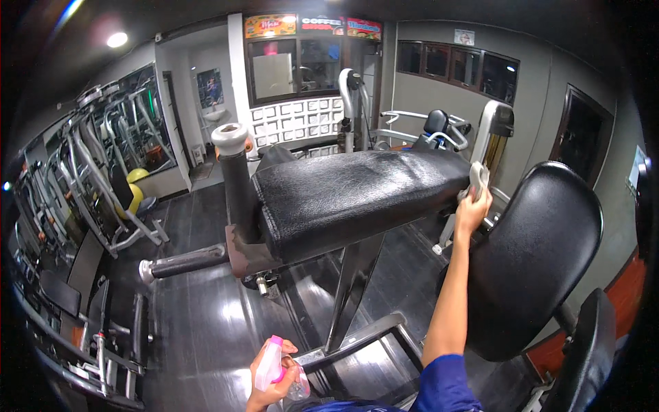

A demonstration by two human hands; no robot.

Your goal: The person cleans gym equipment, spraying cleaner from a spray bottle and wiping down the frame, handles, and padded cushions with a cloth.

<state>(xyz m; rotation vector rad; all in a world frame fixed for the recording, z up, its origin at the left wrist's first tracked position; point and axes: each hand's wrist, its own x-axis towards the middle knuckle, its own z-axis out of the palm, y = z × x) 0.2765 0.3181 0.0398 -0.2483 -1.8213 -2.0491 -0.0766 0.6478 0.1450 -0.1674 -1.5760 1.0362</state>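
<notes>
My left hand (pixel 273 389) grips a clear spray bottle (pixel 298 390) with a pink and white trigger head (pixel 272 363), low in the view near my body. Stretched out to the right, my right hand (pixel 471 211) holds a folded pale cloth (pixel 479 177) at the far right end of a black padded bench seat (pixel 350 201). Whether the cloth touches the pad is hard to tell. Glossy highlights lie across the pad's top. A foam-covered roller post (pixel 234 175) with a pale end cap stands at the pad's left end.
A black backrest pad (pixel 535 262) rises right of my arm. A lower roller (pixel 185 261) juts out left of the bench. The bench's metal upright (pixel 355 288) meets a floor frame (pixel 370 329). Weight machines (pixel 98 170) and a yellow exercise ball (pixel 135 200) line the left side.
</notes>
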